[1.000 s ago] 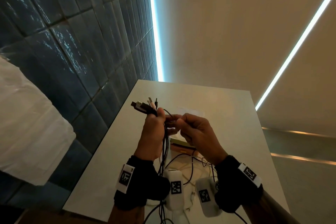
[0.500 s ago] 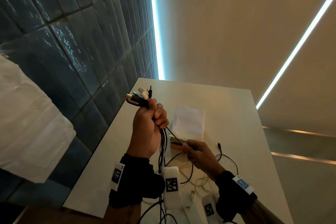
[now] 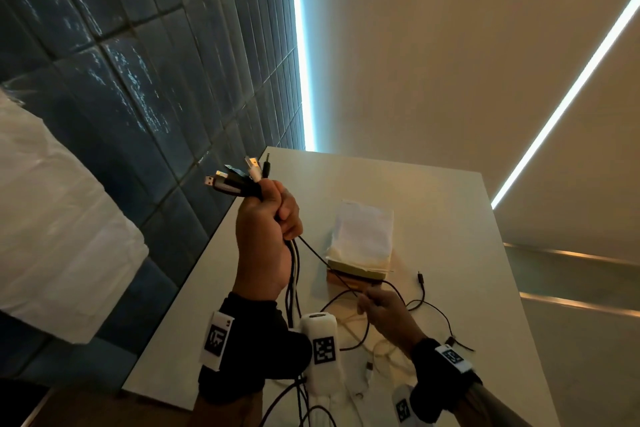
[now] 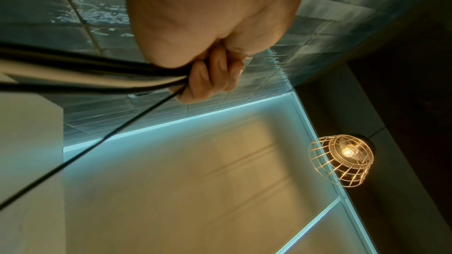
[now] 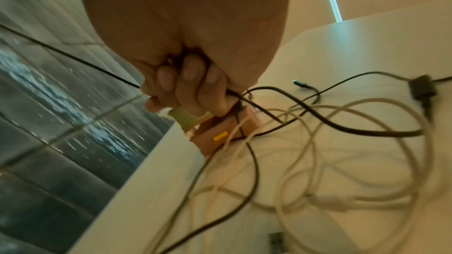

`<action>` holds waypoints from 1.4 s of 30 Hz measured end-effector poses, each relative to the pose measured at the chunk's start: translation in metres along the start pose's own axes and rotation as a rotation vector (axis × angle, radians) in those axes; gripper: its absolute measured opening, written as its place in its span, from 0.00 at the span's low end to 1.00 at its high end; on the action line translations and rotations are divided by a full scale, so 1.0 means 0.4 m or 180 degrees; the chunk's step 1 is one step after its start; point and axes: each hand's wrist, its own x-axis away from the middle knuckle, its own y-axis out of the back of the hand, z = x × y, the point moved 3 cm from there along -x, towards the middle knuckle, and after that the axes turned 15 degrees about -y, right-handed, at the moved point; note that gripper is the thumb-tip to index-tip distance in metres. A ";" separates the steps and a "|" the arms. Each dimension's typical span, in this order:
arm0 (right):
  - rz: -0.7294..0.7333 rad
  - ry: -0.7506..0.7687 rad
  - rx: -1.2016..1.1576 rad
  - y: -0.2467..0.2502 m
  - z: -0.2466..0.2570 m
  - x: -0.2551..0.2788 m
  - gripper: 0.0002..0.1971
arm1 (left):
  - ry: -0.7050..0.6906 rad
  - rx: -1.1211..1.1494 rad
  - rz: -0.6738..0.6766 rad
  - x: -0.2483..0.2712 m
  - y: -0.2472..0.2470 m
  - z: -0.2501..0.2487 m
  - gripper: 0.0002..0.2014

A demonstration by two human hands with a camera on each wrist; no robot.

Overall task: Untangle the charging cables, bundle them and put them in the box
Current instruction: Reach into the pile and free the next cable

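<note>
My left hand [image 3: 265,236] is raised above the table and grips a bunch of charging cables just below their plugs [image 3: 239,177], which fan out above the fist. The cords [image 3: 292,274] hang down from it; in the left wrist view my curled fingers [image 4: 210,76] clamp them. A thin black cable [image 3: 325,262] runs taut from that fist down to my right hand [image 3: 379,303], which pinches it low over the table [image 5: 186,88]. Loose white and black cables [image 5: 318,142] lie tangled on the table. A small box [image 3: 356,276] stands behind my right hand.
The white table [image 3: 433,204] has a dark tiled wall [image 3: 138,97] along its left edge. A white cloth or paper [image 3: 363,232] lies on top of the box. A loose black plug [image 3: 420,277] lies to the right of the box. A wire lamp [image 4: 342,159] hangs overhead.
My left hand has risen with the cable bunch. My right hand has slid down along the thin black cable toward the table, drawing it taut.
</note>
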 end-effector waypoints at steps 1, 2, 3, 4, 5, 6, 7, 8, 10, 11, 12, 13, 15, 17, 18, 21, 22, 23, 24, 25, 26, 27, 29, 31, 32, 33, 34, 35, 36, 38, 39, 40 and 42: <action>-0.0091 -0.0071 0.0118 0.007 -0.009 -0.008 0.16 | -0.0043 -0.0072 -0.0031 -0.001 0.003 -0.006 0.18; -0.0190 -0.0148 0.0180 0.014 -0.010 -0.014 0.16 | -0.0041 -0.0156 -0.0056 -0.001 0.004 -0.009 0.18; -0.0308 -0.0202 0.0177 0.023 0.003 -0.017 0.15 | 0.0003 -0.0252 -0.0084 -0.001 0.006 -0.008 0.17; -0.0425 -0.0209 0.0066 0.032 0.029 -0.016 0.14 | 0.0094 -0.0349 -0.0125 0.001 0.008 -0.002 0.17; -0.0504 -0.0160 -0.0176 0.042 0.068 -0.008 0.12 | 0.0232 -0.0438 -0.0186 0.005 0.010 0.008 0.16; -0.0508 -0.0075 -0.0523 0.051 0.114 0.003 0.12 | 0.0398 -0.0501 -0.0245 0.011 0.011 0.019 0.16; -0.0434 0.0059 -0.0872 0.060 0.165 0.021 0.11 | 0.0571 -0.0551 -0.0280 0.018 0.010 0.032 0.15; -0.0335 0.0230 -0.1142 0.066 0.217 0.042 0.10 | 0.0734 -0.0602 -0.0287 0.027 0.007 0.045 0.15; -0.0084 0.0633 -0.1371 0.068 0.309 0.088 0.10 | 0.0973 -0.0741 -0.0221 0.042 -0.005 0.064 0.14; 0.0061 0.0839 -0.1389 0.064 0.341 0.109 0.10 | 0.1029 -0.0827 -0.0170 0.047 -0.011 0.069 0.14; 0.0181 0.1005 -0.1380 0.059 0.365 0.129 0.11 | 0.1045 -0.0887 -0.0127 0.049 -0.015 0.071 0.14; 0.0295 0.1133 -0.1373 0.054 0.381 0.146 0.11 | 0.1038 -0.0880 -0.0100 0.050 -0.017 0.071 0.14; 0.0456 0.1255 -0.1380 0.049 0.391 0.168 0.10 | 0.1019 -0.0663 -0.0089 0.050 -0.021 0.069 0.13; 0.0628 0.1218 -0.1327 0.042 0.380 0.168 0.09 | 0.0971 -0.0385 -0.0127 0.051 -0.024 0.062 0.12; 0.0715 0.1174 -0.1272 0.037 0.368 0.164 0.09 | 0.0924 -0.0219 -0.0184 0.050 -0.025 0.059 0.12; 0.0821 0.1017 -0.1019 0.027 0.321 0.146 0.10 | 0.0663 0.0261 -0.0370 0.035 -0.026 0.047 0.15; 0.0746 0.0963 -0.0950 0.029 0.301 0.137 0.11 | 0.0549 0.0310 -0.0392 0.027 -0.025 0.041 0.16; 0.0646 0.0893 -0.0929 0.034 0.276 0.125 0.12 | 0.0443 0.0318 -0.0391 0.020 -0.022 0.032 0.17; 0.0571 0.0812 -0.0962 0.039 0.249 0.112 0.12 | 0.0364 0.0313 -0.0378 0.016 -0.020 0.023 0.18; 0.0495 0.0744 -0.0988 0.046 0.218 0.096 0.13 | 0.0315 0.0306 -0.0365 0.014 -0.018 0.017 0.18; 0.0405 0.0720 -0.0965 0.052 0.189 0.082 0.13 | 0.0284 0.0292 -0.0339 0.015 -0.019 0.011 0.18; 0.0294 0.0696 -0.0891 0.057 0.160 0.066 0.13 | 0.0268 0.0264 -0.0305 0.016 -0.021 0.007 0.19; 0.0166 0.0609 -0.0798 0.057 0.124 0.046 0.14 | 0.0253 0.0213 -0.0228 0.021 -0.030 0.004 0.20; 0.0077 0.0559 -0.0736 0.055 0.108 0.034 0.14 | 0.0244 0.0159 -0.0174 0.024 -0.037 0.003 0.21; 0.0031 0.0562 -0.0724 0.056 0.103 0.029 0.14 | 0.0231 0.0140 -0.0158 0.025 -0.039 0.001 0.21; -0.0022 0.0543 -0.0696 0.059 0.095 0.027 0.14 | 0.0213 0.0138 -0.0148 0.025 -0.041 -0.004 0.21; -0.0099 0.0500 -0.0654 0.064 0.083 0.024 0.15 | 0.0189 0.0148 -0.0141 0.025 -0.043 -0.011 0.21; -0.0202 0.0421 -0.0597 0.069 0.064 0.020 0.15 | 0.0156 0.0167 -0.0139 0.023 -0.044 -0.018 0.21; -0.0302 0.0308 -0.0545 0.075 0.039 0.013 0.16 | 0.0119 0.0185 -0.0136 0.023 -0.044 -0.026 0.21; -0.0421 0.0057 -0.0488 0.085 -0.006 0.005 0.16 | 0.0078 0.0208 -0.0121 0.023 -0.046 -0.035 0.21; -0.0433 -0.0009 -0.0471 0.086 -0.018 0.003 0.17 | 0.0078 0.0226 -0.0110 0.023 -0.048 -0.037 0.21; -0.0421 -0.0053 -0.0459 0.084 -0.023 0.004 0.18 | 0.0082 0.0253 -0.0105 0.024 -0.050 -0.038 0.20; -0.0349 -0.0099 -0.0474 0.076 -0.015 0.009 0.17 | 0.0072 0.0302 -0.0095 0.024 -0.051 -0.042 0.19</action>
